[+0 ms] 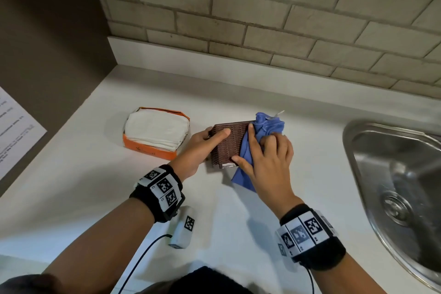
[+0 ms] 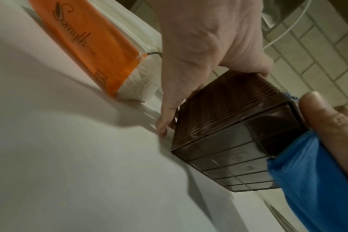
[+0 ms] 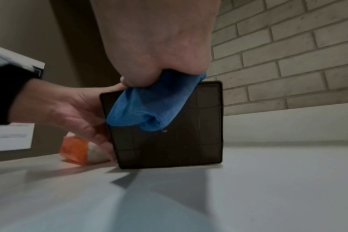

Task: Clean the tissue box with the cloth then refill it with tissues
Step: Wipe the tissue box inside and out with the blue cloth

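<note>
A brown woven-pattern tissue box (image 1: 228, 143) (image 2: 228, 122) (image 3: 169, 138) lies on its side on the white counter (image 1: 95, 186), its grid-marked underside facing me. My left hand (image 1: 202, 143) (image 2: 199, 55) grips its left side, thumb on the upper face. My right hand (image 1: 267, 153) (image 3: 159, 47) holds a bunched blue cloth (image 1: 262, 131) (image 2: 308, 180) (image 3: 149, 108) and presses it against the box's right part; a cloth tail hangs over the underside. An orange pack of white tissues (image 1: 156, 132) (image 2: 89, 47) (image 3: 75, 150) lies to the left, its top open.
A steel sink (image 1: 401, 174) is set into the counter at the right. A brick-tile wall (image 1: 262, 19) runs behind. A dark wall with a paper sheet (image 1: 14, 131) stands at the left. A small white device (image 1: 183, 227) with a cable lies near the front edge.
</note>
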Available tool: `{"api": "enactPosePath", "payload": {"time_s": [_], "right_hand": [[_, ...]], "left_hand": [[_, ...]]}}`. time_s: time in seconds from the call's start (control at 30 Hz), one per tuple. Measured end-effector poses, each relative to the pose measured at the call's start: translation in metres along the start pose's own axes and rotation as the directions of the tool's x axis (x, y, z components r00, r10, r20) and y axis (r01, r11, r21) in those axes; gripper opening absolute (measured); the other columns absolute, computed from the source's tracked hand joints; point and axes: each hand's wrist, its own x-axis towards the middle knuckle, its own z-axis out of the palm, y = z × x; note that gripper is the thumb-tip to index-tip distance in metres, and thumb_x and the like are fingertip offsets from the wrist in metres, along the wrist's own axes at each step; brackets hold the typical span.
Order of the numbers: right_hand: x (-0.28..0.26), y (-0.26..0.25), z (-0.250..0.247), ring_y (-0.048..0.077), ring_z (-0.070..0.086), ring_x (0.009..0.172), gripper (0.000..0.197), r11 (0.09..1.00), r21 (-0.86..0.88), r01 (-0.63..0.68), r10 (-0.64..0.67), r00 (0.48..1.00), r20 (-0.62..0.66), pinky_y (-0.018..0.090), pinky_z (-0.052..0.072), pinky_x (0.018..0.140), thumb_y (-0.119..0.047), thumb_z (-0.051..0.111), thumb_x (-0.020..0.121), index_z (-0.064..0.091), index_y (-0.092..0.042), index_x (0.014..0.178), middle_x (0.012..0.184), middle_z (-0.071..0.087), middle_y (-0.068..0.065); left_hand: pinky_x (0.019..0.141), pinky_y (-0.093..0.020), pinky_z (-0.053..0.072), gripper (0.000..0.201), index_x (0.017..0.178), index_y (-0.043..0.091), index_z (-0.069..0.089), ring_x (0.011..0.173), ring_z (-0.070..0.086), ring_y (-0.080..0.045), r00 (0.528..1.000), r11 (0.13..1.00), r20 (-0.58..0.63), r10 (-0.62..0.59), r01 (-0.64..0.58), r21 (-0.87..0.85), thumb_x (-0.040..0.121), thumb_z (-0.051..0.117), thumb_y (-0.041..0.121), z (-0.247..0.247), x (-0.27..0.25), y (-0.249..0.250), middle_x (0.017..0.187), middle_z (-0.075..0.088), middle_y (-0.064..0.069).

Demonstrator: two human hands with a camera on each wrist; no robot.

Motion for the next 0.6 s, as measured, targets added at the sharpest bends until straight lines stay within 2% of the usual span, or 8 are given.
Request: {"api": "enactPosePath", "payload": {"time_s": [0.07,0.2,0.27,0.37,0.43,0.5,0.6], "right_hand": [[0.005,0.005,-0.001,0.027,0.036,0.102,0.074,1.000,0.002,-0.002,0.002,1.000,0.001,0.043,0.029,0.096,-0.066,0.025,0.090,0.042,-0.015,0.140,0.100,0.038,0.007],[0.013,0.009,-0.003,0.026,0.034,0.094,0.072,0.988,0.089,-0.125,0.125,0.992,0.011,0.041,0.037,0.083,-0.063,0.029,0.089,0.043,-0.012,0.140,0.096,0.047,0.013],[0.013,-0.010,-0.004,0.026,0.036,0.094,0.070,0.994,0.093,-0.059,0.058,0.998,0.014,0.040,0.036,0.082,-0.060,0.029,0.091,0.043,-0.011,0.139,0.097,0.049,0.013],[0.007,-0.016,-0.005,0.025,0.041,0.103,0.064,0.988,0.127,0.082,-0.088,0.996,0.036,0.037,0.034,0.089,-0.058,0.035,0.092,0.039,-0.019,0.142,0.107,0.048,0.011],[0.009,0.004,-0.003,0.030,0.040,0.121,0.062,0.979,0.202,0.015,-0.022,0.999,0.036,0.041,0.037,0.098,-0.058,0.040,0.091,0.036,-0.026,0.143,0.124,0.044,0.014],[0.012,0.024,0.002,0.036,0.026,0.138,0.063,0.953,0.285,-0.100,0.087,0.994,0.059,0.048,0.035,0.106,-0.056,0.039,0.092,0.030,-0.026,0.146,0.144,0.033,0.017],[0.010,0.018,0.005,0.035,0.007,0.145,0.063,0.956,0.249,-0.153,0.132,0.986,0.099,0.047,0.023,0.115,-0.049,0.030,0.095,0.022,-0.018,0.149,0.158,0.015,0.012]], "left_hand": [[0.091,-0.033,0.053,0.045,0.118,0.020,0.064,0.105,0.068,-0.017,1.000,1.000,0.000,-0.002,0.002,0.000,0.082,0.066,0.046,-0.001,0.001,-0.002,0.111,0.073,-0.001],[0.089,-0.030,0.053,0.043,0.119,0.019,0.063,0.105,0.068,-0.016,1.000,1.000,-0.024,-0.001,0.001,0.008,0.084,0.065,0.044,-0.002,0.002,-0.003,0.112,0.072,-0.001],[0.089,-0.031,0.053,0.038,0.118,0.017,0.064,0.104,0.068,-0.018,1.000,1.000,-0.027,0.015,-0.015,-0.001,0.086,0.064,0.039,-0.002,0.002,-0.005,0.111,0.073,-0.004],[0.094,-0.034,0.052,0.032,0.115,0.017,0.065,0.104,0.068,-0.020,0.999,0.999,-0.017,0.035,-0.035,0.007,0.088,0.063,0.034,-0.001,0.003,-0.007,0.109,0.073,-0.006],[0.098,-0.037,0.051,0.037,0.115,0.017,0.066,0.105,0.067,-0.019,0.999,0.999,-0.040,0.036,-0.036,0.013,0.085,0.066,0.039,-0.002,0.004,-0.008,0.110,0.073,-0.005],[0.100,-0.039,0.050,0.049,0.113,0.019,0.067,0.105,0.067,-0.017,0.998,0.999,-0.053,0.034,-0.032,0.038,0.076,0.069,0.050,-0.003,0.006,-0.008,0.109,0.073,-0.002],[0.099,-0.037,0.050,0.043,0.112,0.020,0.067,0.104,0.068,-0.016,0.997,0.998,-0.067,0.032,-0.028,0.059,0.080,0.067,0.048,-0.003,0.006,-0.009,0.108,0.074,-0.001]]}}
